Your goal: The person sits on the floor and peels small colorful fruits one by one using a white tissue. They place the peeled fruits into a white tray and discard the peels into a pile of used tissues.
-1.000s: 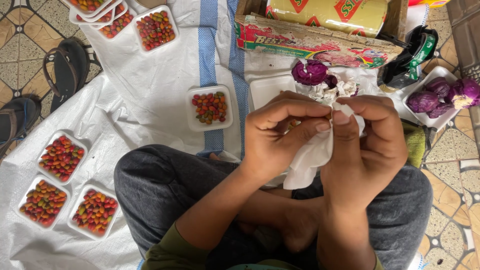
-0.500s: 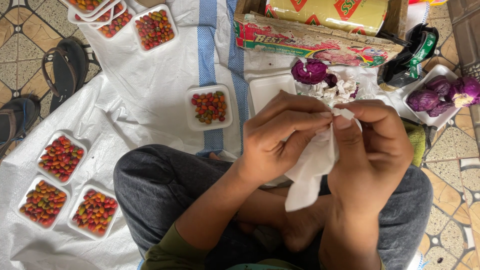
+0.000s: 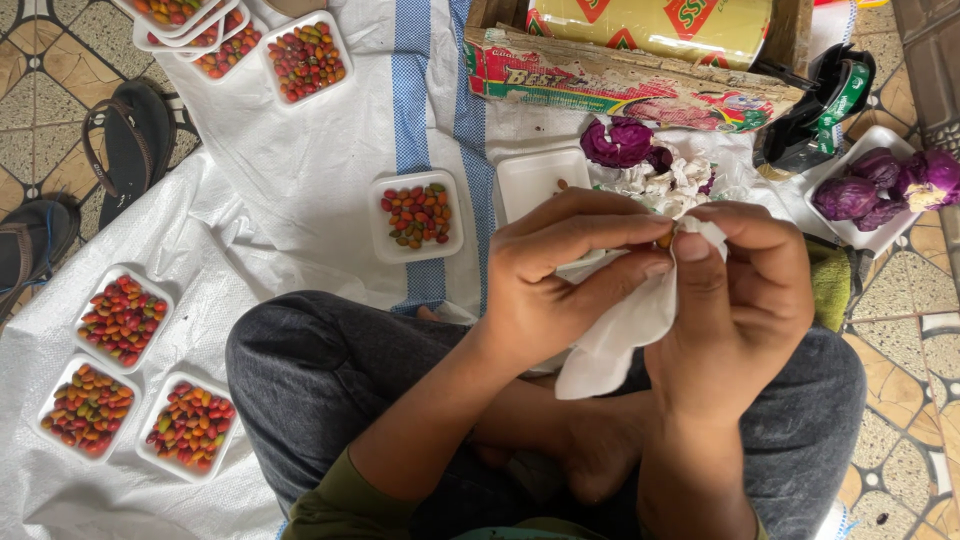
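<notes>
My left hand (image 3: 560, 275) and my right hand (image 3: 735, 290) meet in front of me, above my crossed legs. Together they pinch a white cloth (image 3: 615, 335) that hangs down between them, with a small orange-brown piece (image 3: 664, 240) held at the fingertips inside its top fold. Just beyond the hands lie a nearly empty white tray (image 3: 535, 180) and a heap of purple and white peelings (image 3: 650, 165). A white tray of small red, orange and green pieces (image 3: 417, 215) sits to the left of the hands.
Three filled trays (image 3: 125, 375) lie on the white sheet at my left knee, more trays (image 3: 300, 55) at the top left. A tray of purple bulbs (image 3: 875, 190), a black tape dispenser (image 3: 815, 105), a printed carton (image 3: 640, 85) and sandals (image 3: 130, 140) surround me.
My hands have shifted slightly; the cloth has been drawn up tighter around the small piece at my fingertips, and it hangs lower between the hands.
</notes>
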